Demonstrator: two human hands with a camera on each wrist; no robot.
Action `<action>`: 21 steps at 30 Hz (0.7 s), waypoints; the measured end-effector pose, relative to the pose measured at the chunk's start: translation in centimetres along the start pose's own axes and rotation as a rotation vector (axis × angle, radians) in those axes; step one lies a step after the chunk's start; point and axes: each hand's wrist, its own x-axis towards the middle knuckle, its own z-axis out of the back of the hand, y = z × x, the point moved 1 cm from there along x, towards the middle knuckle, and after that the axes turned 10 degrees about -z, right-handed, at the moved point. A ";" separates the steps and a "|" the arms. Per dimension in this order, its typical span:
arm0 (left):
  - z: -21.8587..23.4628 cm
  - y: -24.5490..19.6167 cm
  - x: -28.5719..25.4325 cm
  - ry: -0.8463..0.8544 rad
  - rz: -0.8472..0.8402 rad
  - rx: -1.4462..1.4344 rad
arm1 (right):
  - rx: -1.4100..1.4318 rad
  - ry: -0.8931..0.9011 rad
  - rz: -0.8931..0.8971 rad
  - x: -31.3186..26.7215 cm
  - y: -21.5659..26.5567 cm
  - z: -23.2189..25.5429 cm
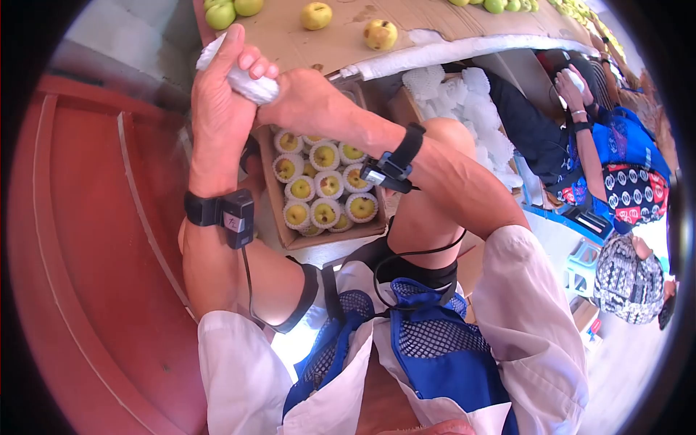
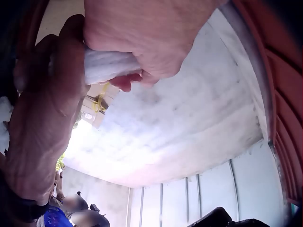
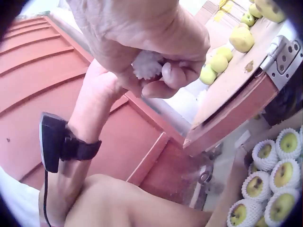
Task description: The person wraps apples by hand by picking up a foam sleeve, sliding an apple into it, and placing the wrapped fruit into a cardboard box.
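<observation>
Both hands meet above the cardboard box (image 1: 290, 235) of netted pears, closed together on a white foam net (image 1: 250, 85): the left hand (image 1: 221, 101) wraps its curled fingers (image 1: 250, 61) over it and the right hand (image 1: 304, 101) grips its other end. Whether fruit sits inside is unclear (hands cover most of it). Loose pears (image 1: 380, 32) lie on the counter (image 1: 304, 43) just beyond the box.
</observation>
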 end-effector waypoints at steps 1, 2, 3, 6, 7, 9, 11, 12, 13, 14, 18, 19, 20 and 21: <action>0.0 0.1 0.0 0.011 -0.004 0.039 | 0.015 0.000 -0.026 0.1 -0.2 -0.1; -0.1 0.2 -0.1 0.020 -0.009 0.078 | 0.050 0.013 -0.071 0.1 -0.1 -0.1; 0.0 0.3 0.0 0.028 -0.014 0.118 | 0.027 0.001 -0.084 0.1 -0.1 -0.1; 0.0 0.2 -0.1 0.079 -0.037 0.286 | 0.008 -0.041 -0.088 -0.1 0.0 0.2; -0.2 0.1 0.0 0.074 -0.041 0.364 | -0.009 -0.043 -0.104 -0.2 0.0 0.4; 0.1 0.2 0.2 0.069 -0.032 0.354 | -0.044 -0.046 -0.127 -0.8 0.8 0.8; -0.1 0.3 0.1 0.004 -0.035 0.290 | -0.055 -0.021 -0.108 -0.6 0.9 0.9; -0.1 0.2 0.2 -0.002 -0.014 0.267 | -0.059 -0.007 -0.096 -0.5 1.0 0.9; 0.0 0.0 0.2 -0.008 0.004 0.243 | -0.059 -0.001 -0.106 -0.5 1.0 0.9; 0.1 -0.2 0.2 -0.014 0.021 0.220 | -0.059 0.006 -0.116 -0.5 1.0 0.9; 0.3 -0.2 0.0 0.117 0.022 0.207 | -0.027 -0.015 -0.107 0.1 0.3 0.2; 0.1 -0.1 -0.2 0.127 0.008 0.216 | -0.016 -0.021 -0.115 0.3 0.2 -0.1; -0.1 -0.1 -0.3 0.136 -0.007 0.226 | -0.006 -0.027 -0.121 0.2 0.2 -0.1; 0.1 -0.3 -0.4 0.119 -0.006 0.192 | 0.003 -0.033 -0.125 0.1 0.4 -0.2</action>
